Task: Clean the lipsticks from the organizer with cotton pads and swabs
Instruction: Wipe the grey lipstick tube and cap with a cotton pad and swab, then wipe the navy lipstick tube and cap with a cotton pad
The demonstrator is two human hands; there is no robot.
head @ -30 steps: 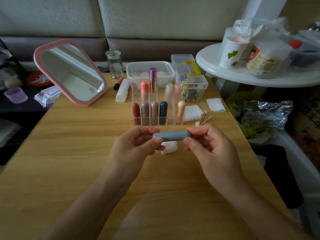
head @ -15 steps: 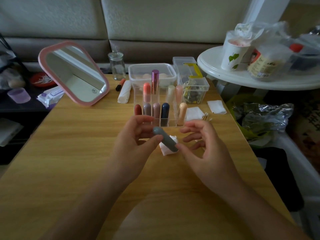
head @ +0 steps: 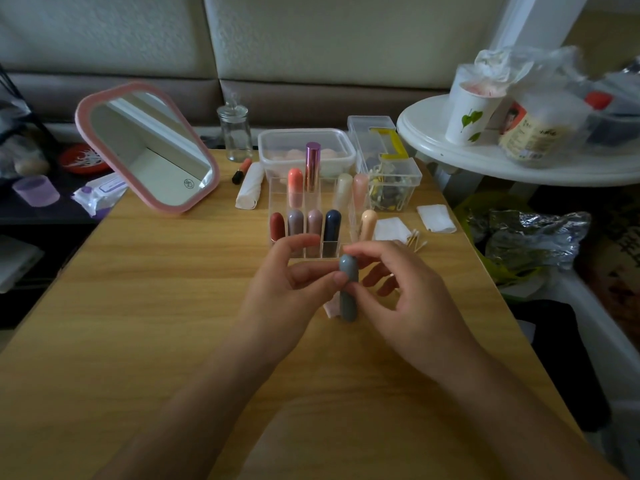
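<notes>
Head view. A grey lipstick (head: 348,292) is being held nearly upright above the wooden table (head: 156,306), just in front of the clear organizer (head: 274,199). Its upper half is being pinched from one side by the thumb and fingers of the left hand (head: 287,289). From the other side it is being pinched near the top by the thumb and forefinger of the right hand (head: 408,296), the other right fingers being kept loosely spread. Neither pad nor swab is being held. A crumpled cotton pad (head: 330,308) is lying on the table directly beneath the lipstick, partly hidden by it. Fresh cotton pads (head: 389,229) and a few cotton swabs (head: 415,239) are lying to the right of the organizer, well apart from the hands. Other lipsticks (head: 313,226) are standing in the organizer's compartments.

Judgement: one lipstick is being handled between wipes, and whether its case is already clean cannot be told. The next move is being judged to call for a steady one-handed grip, so that the other hand is being freed for the pad or the cap.
</notes>
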